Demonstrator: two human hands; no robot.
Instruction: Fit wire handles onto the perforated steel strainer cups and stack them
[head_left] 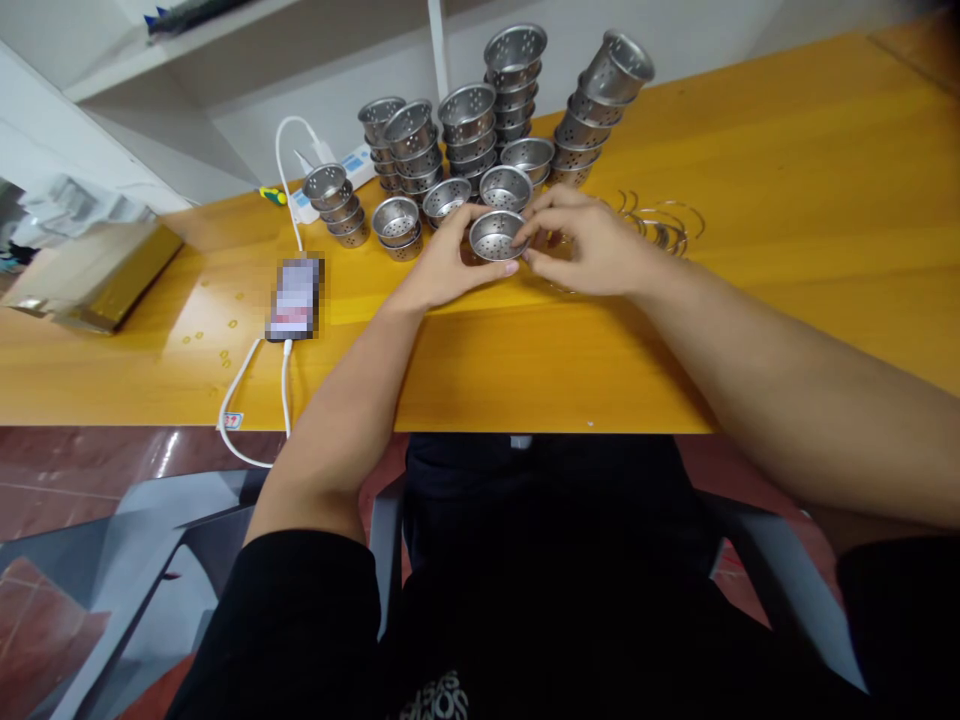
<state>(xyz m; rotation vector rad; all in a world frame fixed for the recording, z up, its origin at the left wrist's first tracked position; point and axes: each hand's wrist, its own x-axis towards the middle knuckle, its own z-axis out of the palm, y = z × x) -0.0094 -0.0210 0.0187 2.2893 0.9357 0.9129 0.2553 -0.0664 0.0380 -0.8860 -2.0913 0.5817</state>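
A small perforated metal cup sits between my two hands near the front of the cup group. My left hand curls round its left side, thumb along the near edge and fingers behind. From the right, my right hand pinches the cup's rim, with one fingertip reaching over the edge. Whether a thin part is also between those fingers is too small to tell. Just behind stand more cups, one close to my fingertips. Curved thin wire pieces lie beside and partly behind my right hand.
Tall stacks of cups line the back, one stack leaning right. A phone with white cables lies left, before a power strip and a yellow-green handled tool. A cardboard box stands at the table's left end.
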